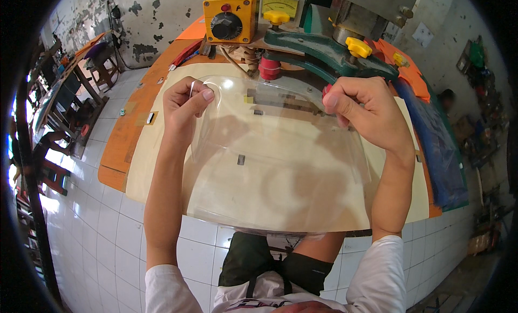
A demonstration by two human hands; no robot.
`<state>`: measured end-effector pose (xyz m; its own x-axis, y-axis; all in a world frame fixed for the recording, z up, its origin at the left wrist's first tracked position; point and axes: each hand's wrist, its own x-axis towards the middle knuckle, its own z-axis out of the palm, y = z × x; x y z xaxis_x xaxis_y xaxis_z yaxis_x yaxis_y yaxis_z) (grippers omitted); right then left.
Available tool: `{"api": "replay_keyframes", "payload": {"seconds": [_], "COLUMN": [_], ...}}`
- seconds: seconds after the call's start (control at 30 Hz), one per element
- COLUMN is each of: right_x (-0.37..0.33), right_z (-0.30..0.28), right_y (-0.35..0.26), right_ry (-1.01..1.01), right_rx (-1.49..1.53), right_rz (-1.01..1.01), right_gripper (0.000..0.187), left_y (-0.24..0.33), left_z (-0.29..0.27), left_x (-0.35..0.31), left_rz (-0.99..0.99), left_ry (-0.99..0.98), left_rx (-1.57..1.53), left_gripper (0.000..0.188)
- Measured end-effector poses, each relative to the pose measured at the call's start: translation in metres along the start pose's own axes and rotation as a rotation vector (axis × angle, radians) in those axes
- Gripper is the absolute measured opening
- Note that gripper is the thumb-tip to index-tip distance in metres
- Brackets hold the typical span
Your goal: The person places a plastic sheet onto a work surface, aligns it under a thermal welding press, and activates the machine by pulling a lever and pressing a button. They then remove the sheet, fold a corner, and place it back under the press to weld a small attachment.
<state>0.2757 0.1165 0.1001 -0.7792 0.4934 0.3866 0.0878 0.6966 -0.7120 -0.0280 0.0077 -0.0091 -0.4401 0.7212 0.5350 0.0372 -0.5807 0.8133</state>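
Note:
A clear, flexible plastic sheet [280,189] hangs over the cream-coloured work surface, its lower edge near the front of the table. My left hand [184,103] is closed in a pinch on the sheet's upper left part, where the plastic bends into a curl. On the far right, my right hand [362,105] is closed with thumb against fingers at the sheet's upper right corner. A bit of red [326,90] shows at those fingertips; I cannot tell what it is. Through the plastic, a dark metal bar [286,102] lies beneath the machine.
Behind the sheet stands a press with a green arm [324,48] and yellow knobs [358,46]. A yellow control box [231,19] with a black dial sits at the back. Blue plastic [431,145] drapes over the table's right side. Stools [54,172] stand at left.

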Motion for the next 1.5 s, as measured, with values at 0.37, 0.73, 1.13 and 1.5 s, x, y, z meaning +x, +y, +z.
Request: {"api": "replay_keyframes", "payload": {"seconds": [0.37,0.73,1.13,1.5], "right_x": [0.001,0.003,0.0,-0.001], "right_z": [0.0,0.0,-0.004,-0.001], "right_y": [0.005,0.007,0.003,-0.001], "right_ry": [-0.04,-0.096,-0.085,0.007], "right_rx": [-0.004,-0.031,-0.135,-0.086], "right_rz": [-0.032,-0.02,-0.107,-0.136], "right_gripper": [0.026,0.018,0.025,0.033], "left_y": [0.003,0.001,0.001,0.002], "left_z": [0.002,0.0,-0.008,-0.013], "left_x": [-0.002,-0.001,0.0,0.005], "left_rz": [-0.023,-0.011,-0.038,0.004], "left_ry": [-0.044,-0.015,-0.038,0.009], "left_rx": [0.046,0.009,-0.028,-0.044], "left_gripper": [0.014,0.013,0.015,0.014]}}
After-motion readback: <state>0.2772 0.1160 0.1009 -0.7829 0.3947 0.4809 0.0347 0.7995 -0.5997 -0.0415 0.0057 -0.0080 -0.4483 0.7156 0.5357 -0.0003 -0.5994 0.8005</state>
